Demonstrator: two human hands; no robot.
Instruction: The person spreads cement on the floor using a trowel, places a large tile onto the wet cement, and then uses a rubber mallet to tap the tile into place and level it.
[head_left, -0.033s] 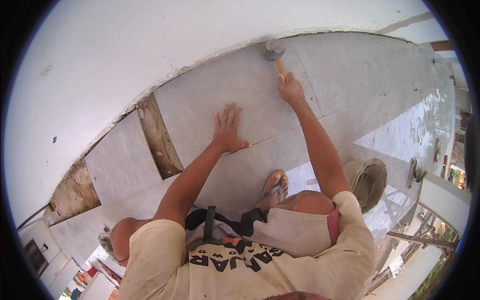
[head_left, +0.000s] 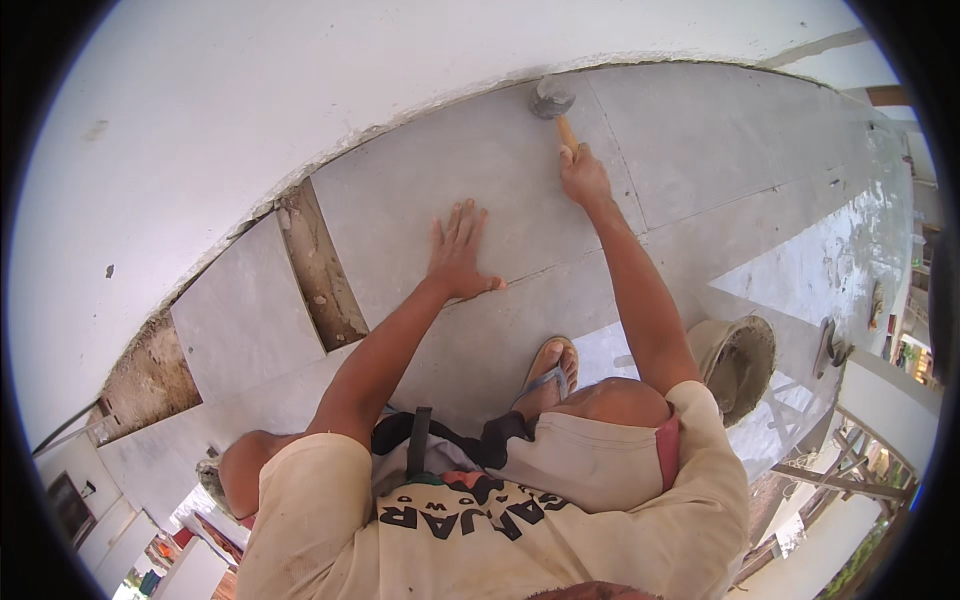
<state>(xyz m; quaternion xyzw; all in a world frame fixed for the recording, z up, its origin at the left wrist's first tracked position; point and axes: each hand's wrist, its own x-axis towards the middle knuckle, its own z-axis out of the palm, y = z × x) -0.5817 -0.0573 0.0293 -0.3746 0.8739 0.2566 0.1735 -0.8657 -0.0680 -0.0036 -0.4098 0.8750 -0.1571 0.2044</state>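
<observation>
My right hand (head_left: 584, 178) is wrapped round the wooden handle of a rubber mallet (head_left: 551, 97). The mallet's dark, dusty head is at the far edge of a large grey floor tile (head_left: 395, 190), close to the white wall; whether it touches the tile I cannot tell. Flat on the same tile, with fingers spread, rests my left hand (head_left: 458, 262). Its thumb lies near the joint on the tile's near side. Left of this tile runs a narrow uncovered strip (head_left: 322, 268) of rough mortar, and beyond it lies another grey tile (head_left: 245, 295).
A mortar-stained bucket (head_left: 728, 365) stands to the right of my knee. At the far left is a patch of bare, rough ground (head_left: 152, 385). The white wall (head_left: 250, 100) borders the tiles. My sandalled foot (head_left: 550, 375) is on the near tiles.
</observation>
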